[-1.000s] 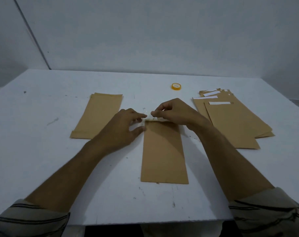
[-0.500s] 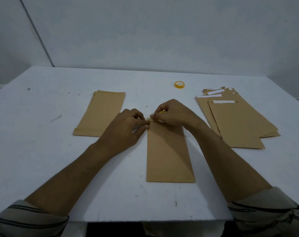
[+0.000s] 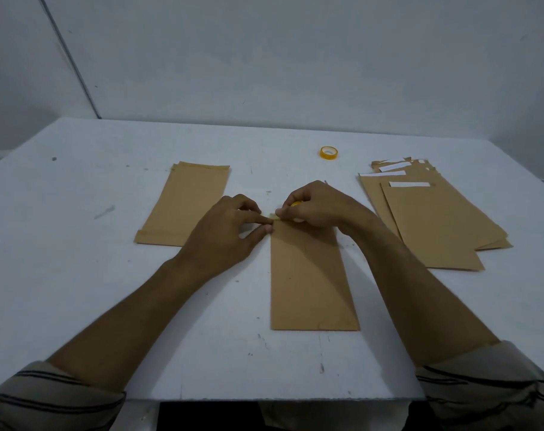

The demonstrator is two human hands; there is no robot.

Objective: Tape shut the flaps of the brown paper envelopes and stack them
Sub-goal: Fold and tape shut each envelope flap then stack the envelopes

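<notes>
A scuffed white table [image 3: 77,275] is set against a plain grey wall [image 3: 295,57]. Just below both hands a brown envelope [image 3: 311,275] is laid flat and lengthwise, its far end under the fingertips and its near end pointed towards the person.

The left hand [image 3: 230,231] is placed at the far left corner of this envelope. Its forefinger and thumb are drawn close together there and touch the paper's edge, and the other fingers are curled. Whether the corner is pinched or only pressed cannot be told. The right hand [image 3: 317,206] is set over the far edge of the same envelope, with its fingers curled round a yellow roll [image 3: 295,204], of which only a small part is seen. The two hands are held close together, fingertips almost meeting.

To the outer side of the left hand, and partly covered by it, a neat stack [image 3: 183,206] of envelopes is laid flat. To the outer side of the right hand, a looser pile [image 3: 435,225] of envelopes is fanned out, with white strips [image 3: 409,184] seen at the far ends. Beyond the right hand, a second roll [image 3: 329,152] lies flat on the table. Striped sleeves [image 3: 53,396] are seen pushed up both forearms.
</notes>
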